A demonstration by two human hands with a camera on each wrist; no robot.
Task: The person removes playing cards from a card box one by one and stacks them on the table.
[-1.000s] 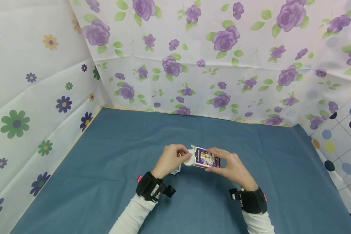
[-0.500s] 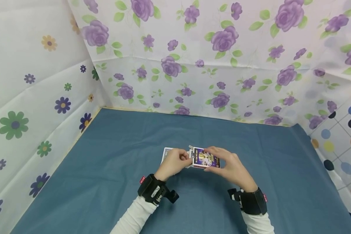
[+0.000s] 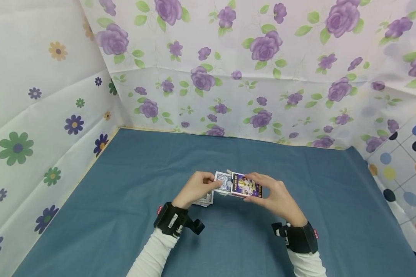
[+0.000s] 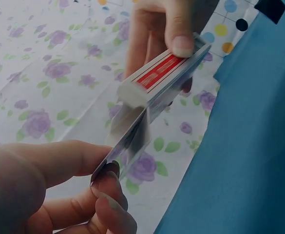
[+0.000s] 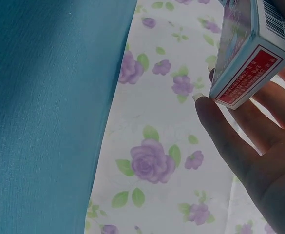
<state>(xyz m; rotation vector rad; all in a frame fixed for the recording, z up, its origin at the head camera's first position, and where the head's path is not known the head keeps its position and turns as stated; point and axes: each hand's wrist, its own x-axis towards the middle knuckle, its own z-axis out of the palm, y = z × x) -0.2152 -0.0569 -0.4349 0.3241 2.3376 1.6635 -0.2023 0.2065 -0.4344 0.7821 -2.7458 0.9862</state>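
Note:
My left hand (image 3: 198,188) pinches a playing card (image 3: 223,182) between thumb and fingers. Patterned back up, the card sticks partway out of the open left end of a card box (image 3: 247,186). That box is purple and gold on top, and in the left wrist view its side (image 4: 162,72) is red and white. My right hand (image 3: 275,195) grips the box by its long edges, thumb on the near side. Below the left hand lies a loose pile of playing cards (image 3: 205,200) on the blue cloth, partly hidden by that hand.
A blue cloth (image 3: 124,231) covers the table. Behind it hangs a white sheet with purple roses (image 3: 202,79). A flowered sheet (image 3: 17,148) stands at the left, and a dotted one (image 3: 412,173) at the right.
My left hand was over the pile, then went to the box mouth. Now it has moved back left, with a card drawn partway out. The right hand and box have hardly moved.

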